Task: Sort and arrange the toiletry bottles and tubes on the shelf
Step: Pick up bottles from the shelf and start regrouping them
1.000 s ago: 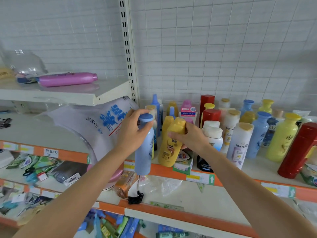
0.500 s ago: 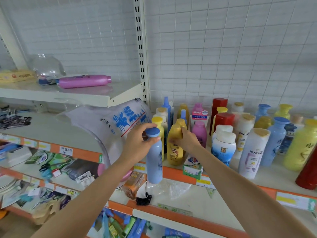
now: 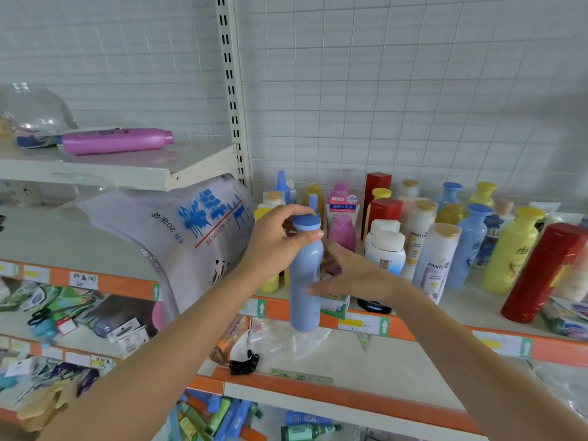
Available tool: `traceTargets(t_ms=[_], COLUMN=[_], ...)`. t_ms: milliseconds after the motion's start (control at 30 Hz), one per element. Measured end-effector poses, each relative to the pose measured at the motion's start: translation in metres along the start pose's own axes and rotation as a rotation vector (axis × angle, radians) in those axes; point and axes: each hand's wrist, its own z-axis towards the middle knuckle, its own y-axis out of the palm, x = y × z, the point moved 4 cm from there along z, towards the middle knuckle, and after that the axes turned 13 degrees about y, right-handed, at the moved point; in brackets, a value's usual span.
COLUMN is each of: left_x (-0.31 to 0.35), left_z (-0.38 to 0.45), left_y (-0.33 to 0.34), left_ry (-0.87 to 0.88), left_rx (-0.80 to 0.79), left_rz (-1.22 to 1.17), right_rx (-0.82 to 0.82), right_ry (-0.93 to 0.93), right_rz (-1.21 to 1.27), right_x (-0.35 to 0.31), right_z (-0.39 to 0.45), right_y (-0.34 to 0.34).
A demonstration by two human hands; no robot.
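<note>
My left hand (image 3: 276,241) grips a tall light-blue bottle (image 3: 305,281) by its neck, just under the blue cap, and holds it upright in front of the shelf (image 3: 471,302). My right hand (image 3: 353,275) is blurred, with its fingers stretched out against the bottle's right side. Part of a yellow bottle (image 3: 269,284) shows behind my left wrist. Many upright bottles crowd the shelf to the right: a white Pantene bottle (image 3: 436,262), a blue one (image 3: 467,246), a yellow-green one (image 3: 512,249) and a pink one (image 3: 342,232).
A tall red bottle (image 3: 541,275) leans at the shelf's right front. A large plastic bag with blue characters (image 3: 191,230) bulges in from the left. A purple bottle (image 3: 117,141) lies on the upper left shelf. Lower shelves hold packets, scissors and tubes.
My right hand has let go of the yellow bottle and moved to the blue bottle's side. My left hand still holds the blue bottle, which now hides most of the yellow one.
</note>
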Motion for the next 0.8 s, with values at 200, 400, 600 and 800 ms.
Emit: traceTargets(t_ms=[200, 400, 600, 800], left_x=[0.004, -0.045, -0.095, -0.099], left_z=[-0.004, -0.036, -0.066, -0.068], left_y=[0.031, 0.050, 0.085, 0.102], left_ry=[0.028, -0.190, -0.463, -0.690], left_rx=[-0.106, -0.223, -0.434, -0.273], left_rz=[-0.150, 0.139, 0.393, 0.048], right_rx=[0.309, 0.355, 0.416, 0.462], right_ry=[0.047, 0.206, 0.269, 0.267], right_rz=[0.024, 0.009, 0.080, 0.116], right_x=[0.020, 0.063, 0.080, 0.081], right_z=[-0.016, -0.042, -0.064, -0.077], right_y=[-0.010, -0.025, -0.034, -0.029])
